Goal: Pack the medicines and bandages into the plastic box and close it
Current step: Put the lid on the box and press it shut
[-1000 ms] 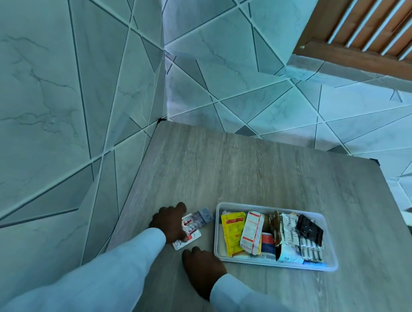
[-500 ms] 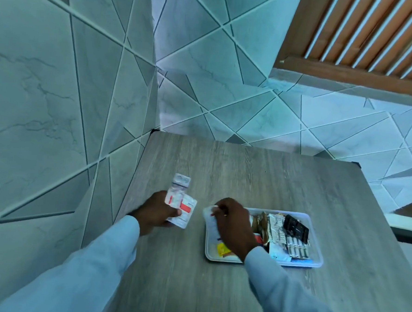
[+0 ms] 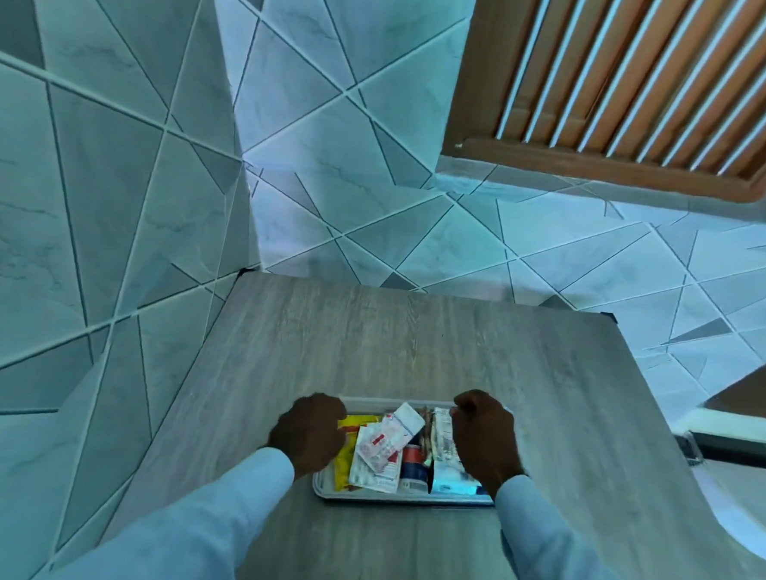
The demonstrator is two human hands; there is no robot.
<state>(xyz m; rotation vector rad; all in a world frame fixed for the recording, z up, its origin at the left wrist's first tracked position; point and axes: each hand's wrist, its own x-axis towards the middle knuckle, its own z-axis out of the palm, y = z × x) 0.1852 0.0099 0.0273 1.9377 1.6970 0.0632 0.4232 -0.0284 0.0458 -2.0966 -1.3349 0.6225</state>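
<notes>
A clear plastic box [image 3: 404, 499] lies on the grey wooden table, near me. Inside it are a yellow sachet [image 3: 347, 451], white and red blister packs [image 3: 378, 451], a white pack [image 3: 405, 419], a blue and red item [image 3: 412, 464] and a white and blue packet [image 3: 446, 466]. My left hand [image 3: 307, 433] sits over the box's left end with its fingers curled down. Over the right end, my right hand [image 3: 484, 439] is curled too and covers the items there. Both hands hide their fingertips. No lid shows.
The table [image 3: 413, 345] stands in a corner of tiled walls [image 3: 109, 183], which close off its left and far sides. A wooden slatted frame [image 3: 630, 103] hangs high at the back right. A white fixture [image 3: 739, 513] lies beyond the table's right edge.
My left hand carried the white and red blister packs from the table to the box, where they now lie. My right hand shifted from the box's left part to its right end.
</notes>
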